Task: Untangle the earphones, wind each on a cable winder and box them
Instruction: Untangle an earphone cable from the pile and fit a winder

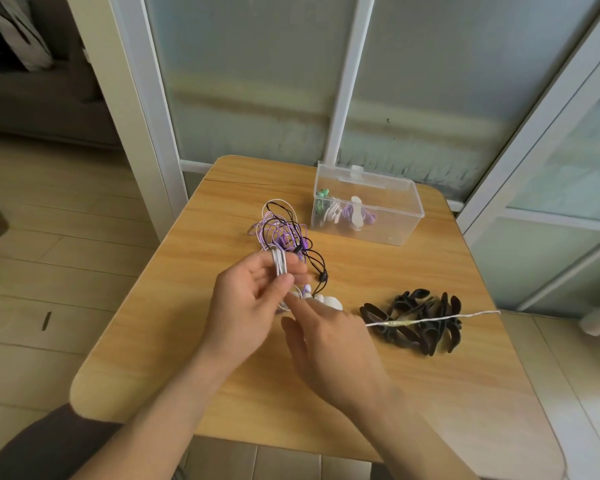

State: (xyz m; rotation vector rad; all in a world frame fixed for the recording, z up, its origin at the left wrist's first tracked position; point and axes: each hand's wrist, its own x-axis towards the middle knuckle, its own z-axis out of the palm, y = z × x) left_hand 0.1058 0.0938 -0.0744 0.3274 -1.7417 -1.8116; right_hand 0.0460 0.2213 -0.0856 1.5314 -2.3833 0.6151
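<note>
Winding under way: a person stands at a small light wooden table with rounded corners (430, 393), partway through sorting earphones.
Left hand: the left hand (246, 306) is raised palm-up, thumb and fingers curled round a white cable winder with white cord wrapped on it (280, 263).
Right hand: the right hand (329, 337) sits just beside the left, back upward, forefinger stretched toward the winder; whether it pinches the cord I cannot tell.
Loose end: a thin white earphone cord with a pale inline piece (430, 319) runs taut from under the right hand out to the right, crossing above the spare winders.
Done so far: a clear plastic rectangular box with its lid up (395, 233) stands at the far side and already holds a few wound sets, green, white and purple.
Left to do: a tangled heap of purple and black earphone cables (284, 233) lies beyond the left hand, knotted together and not yet wound.
Spares: a pile of black cable winders (416, 323) lies to the right, unused.
Judgement: roughly halfway, I would say; this white set needs finishing and boxing, then the tangle.
</note>
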